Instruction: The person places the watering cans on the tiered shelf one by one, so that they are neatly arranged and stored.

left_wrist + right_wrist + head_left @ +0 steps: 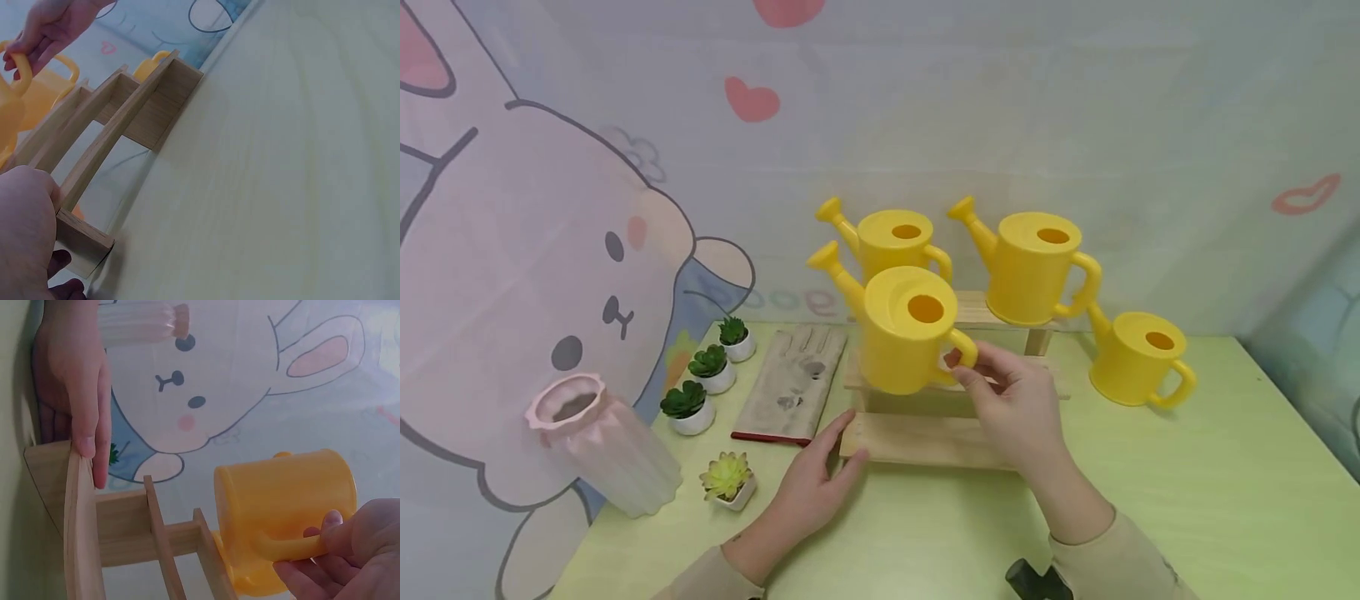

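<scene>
My right hand [1018, 404] pinches the handle of a yellow watering can [898, 354] between thumb and fingers. In the right wrist view this can [281, 506] is held off the steps of the wooden stand [84, 537], its body upright in the head view. My left hand [812, 479] grips the left end of the stand's lowest step [925, 439], thumb on the front side. Two more yellow watering cans stand on the top step: one at the left [891, 229], partly hidden by the held can, and one at the right [1033, 267].
Another yellow watering can [1135, 358] sits on the table right of the stand. At left lie a stained work glove [793, 383], several small potted succulents [711, 367] and a pink-white vase [617, 450]. A black object [1037, 581] shows by my right sleeve. A printed cloth hangs behind.
</scene>
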Tool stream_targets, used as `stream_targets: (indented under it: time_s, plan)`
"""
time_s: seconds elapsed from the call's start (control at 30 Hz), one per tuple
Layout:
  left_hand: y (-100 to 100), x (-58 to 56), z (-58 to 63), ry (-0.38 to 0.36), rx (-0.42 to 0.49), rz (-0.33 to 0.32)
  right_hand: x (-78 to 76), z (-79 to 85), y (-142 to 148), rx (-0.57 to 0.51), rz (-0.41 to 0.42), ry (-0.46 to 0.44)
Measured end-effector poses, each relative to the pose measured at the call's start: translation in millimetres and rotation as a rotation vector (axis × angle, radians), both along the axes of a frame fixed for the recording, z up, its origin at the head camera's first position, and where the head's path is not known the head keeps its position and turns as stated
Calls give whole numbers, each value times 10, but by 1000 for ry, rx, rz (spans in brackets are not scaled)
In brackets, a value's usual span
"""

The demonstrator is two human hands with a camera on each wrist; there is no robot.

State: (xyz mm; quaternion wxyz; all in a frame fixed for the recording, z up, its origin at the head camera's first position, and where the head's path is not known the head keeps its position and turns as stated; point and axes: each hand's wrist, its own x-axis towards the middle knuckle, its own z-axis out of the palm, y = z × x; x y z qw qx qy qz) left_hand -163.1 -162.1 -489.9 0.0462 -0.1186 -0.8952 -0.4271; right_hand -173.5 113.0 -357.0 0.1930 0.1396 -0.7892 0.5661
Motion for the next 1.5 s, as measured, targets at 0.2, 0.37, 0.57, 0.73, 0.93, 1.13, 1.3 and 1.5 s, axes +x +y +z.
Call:
stream_targets:
  time_s: [0.2,0.37,0.57,0.73,0.93,1.13,1.3,1.5]
  plan:
    - [8,5,1,17,-12,4,-46,9,-216,-8,49,-87]
    - [21,0,13,28,-11,-5,-53,-15,-267,18,27,-97]
    - [26,1,16,19,-15,-5,-96,-73,-239,47,15,-124]
    - [27,8,14,1,-4,0,-121,-104,-218,70,12,-147]
    - [24,5,17,-14,4,2,-145,-125,-207,102,6,-151]
    - [15,0,23,-20,1,6,-173,-143,-224,117,-4,-151]
    - [10,2,19,-19,2,7,-178,-149,-233,121,-4,-143]
    - [9,4,15,-10,5,7,-174,-154,-228,120,11,-139]
